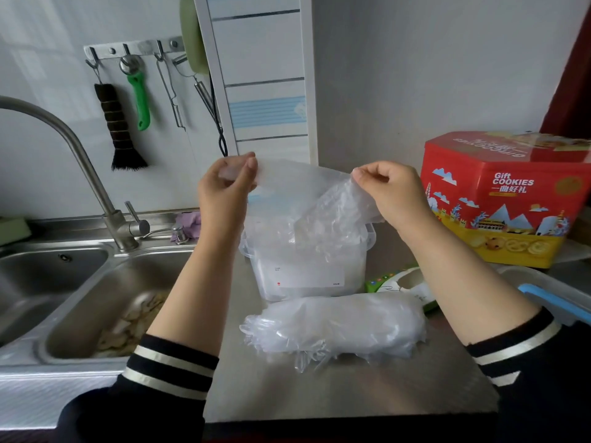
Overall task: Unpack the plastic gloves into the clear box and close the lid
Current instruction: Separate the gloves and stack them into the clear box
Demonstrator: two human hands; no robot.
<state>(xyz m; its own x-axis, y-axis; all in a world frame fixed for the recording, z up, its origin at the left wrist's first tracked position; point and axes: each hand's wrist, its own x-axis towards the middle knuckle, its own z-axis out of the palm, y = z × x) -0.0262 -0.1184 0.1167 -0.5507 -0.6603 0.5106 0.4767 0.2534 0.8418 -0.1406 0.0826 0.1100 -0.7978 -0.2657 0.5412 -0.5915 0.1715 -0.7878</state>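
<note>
Two hands are raised above a steel worktop (351, 394), holding a thin clear plastic bag (297, 193) stretched between them. The left hand (225, 187) pinches the bag's top left edge; the right hand (388, 190) pinches its right side, fingers curled. The bag hangs over the open clear box (303, 273), which stands mid-worktop. A pile of plastic gloves (332, 329) lies on the worktop just in front of the box. A sink (96, 298) sits left, a red cookie tin (505, 199) right.
</note>
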